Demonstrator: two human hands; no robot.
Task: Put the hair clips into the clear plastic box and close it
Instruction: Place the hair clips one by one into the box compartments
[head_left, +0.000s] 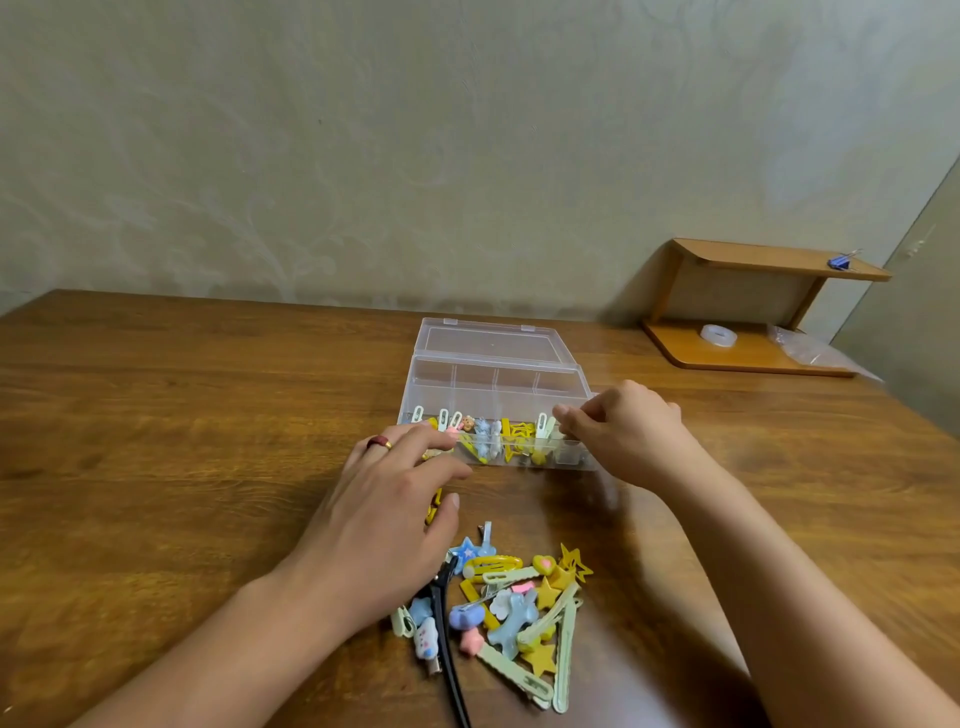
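A: What's at the left?

B: The left hand (387, 499), fingers spread and holding nothing, rests at the near left corner of the clear plastic box (493, 400).

A: And the clips?

B: Several stand in its near compartments, lid open behind. A loose pile of hair clips (511, 608) lies nearer.

A: The right?

B: The right hand (623, 431) pinches the box's near right edge.

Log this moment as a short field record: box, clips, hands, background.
box: clear plastic compartment box, lid open, lying flat behind it
clips in box: several, in front compartments
clips loose: colourful pile of hair clips on wooden table
left hand: ringed, at box's front-left
right hand: fingers pinched at box's front-right
background: small wooden shelf with tape roll
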